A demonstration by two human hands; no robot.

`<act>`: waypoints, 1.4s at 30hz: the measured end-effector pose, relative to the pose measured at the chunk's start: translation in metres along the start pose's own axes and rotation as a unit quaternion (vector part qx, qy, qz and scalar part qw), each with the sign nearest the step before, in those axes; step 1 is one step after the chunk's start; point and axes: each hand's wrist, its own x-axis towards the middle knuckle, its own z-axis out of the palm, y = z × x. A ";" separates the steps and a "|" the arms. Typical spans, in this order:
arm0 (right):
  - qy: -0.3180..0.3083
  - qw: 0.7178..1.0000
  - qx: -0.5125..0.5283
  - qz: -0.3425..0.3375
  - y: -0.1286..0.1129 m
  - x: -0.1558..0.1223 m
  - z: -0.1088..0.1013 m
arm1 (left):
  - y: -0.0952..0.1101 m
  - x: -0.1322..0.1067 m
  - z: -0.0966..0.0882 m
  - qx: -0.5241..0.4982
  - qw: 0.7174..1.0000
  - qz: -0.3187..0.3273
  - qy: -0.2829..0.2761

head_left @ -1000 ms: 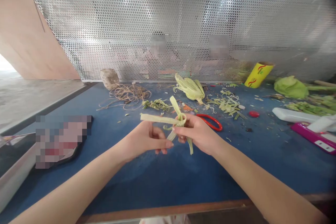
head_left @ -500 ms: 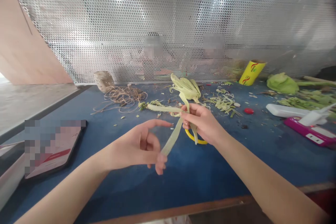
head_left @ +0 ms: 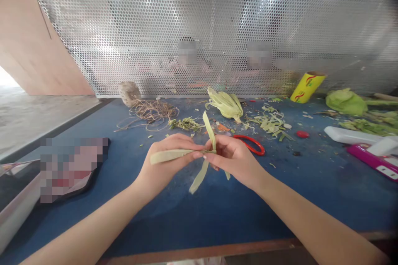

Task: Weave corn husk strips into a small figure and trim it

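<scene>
Both hands meet above the middle of the table around several flat, pale green leaf strips (head_left: 169, 156), perhaps corn husk, that cross each other. My left hand (head_left: 166, 161) pinches them from the left, with one strip lying back across its fingers. My right hand (head_left: 234, 157) is closed on the crossing point, thumb against the left fingertips. One strip end stands up between the hands and others hang down below; the crossing is partly hidden by the fingers. Behind the hands sits a pale green husk bundle (head_left: 226, 104). A red loop (head_left: 252, 145), like a scissors handle, lies beyond my right hand.
Brown twine (head_left: 154, 112) and leaf scraps (head_left: 270, 124) litter the blue table (head_left: 174, 227). A yellow roll (head_left: 307, 87) and a leafy green piece (head_left: 346, 101) stand at back right. A purple power strip (head_left: 371, 159) is right, a phone-like device (head_left: 74, 169) left, a perforated metal screen (head_left: 149, 20) behind.
My left hand has risen toward my right hand and closed from open fingers onto the strips. One strip now points up and another leftward. The view has shifted slightly left.
</scene>
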 end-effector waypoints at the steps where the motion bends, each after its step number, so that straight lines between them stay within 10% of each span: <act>1: 0.011 1.000 -0.010 -0.003 0.001 0.000 0.000 | 0.000 0.000 0.000 -0.001 1.000 -0.010 0.004; 9: 0.057 0.997 -0.033 -0.038 0.005 0.002 -0.003 | -0.003 0.002 0.004 -0.027 0.997 -0.060 0.048; 16: 0.014 0.999 -0.014 -0.041 0.003 0.003 -0.003 | -0.004 0.000 0.010 -0.114 0.977 -0.124 -0.132; 30: 0.110 0.993 0.050 0.012 0.009 0.006 0.006 | 0.001 -0.004 0.021 -0.240 0.949 -0.205 -0.013; 42: 0.094 0.989 0.088 0.066 0.004 0.007 0.008 | 0.008 -0.005 0.022 -0.193 0.956 -0.217 -0.038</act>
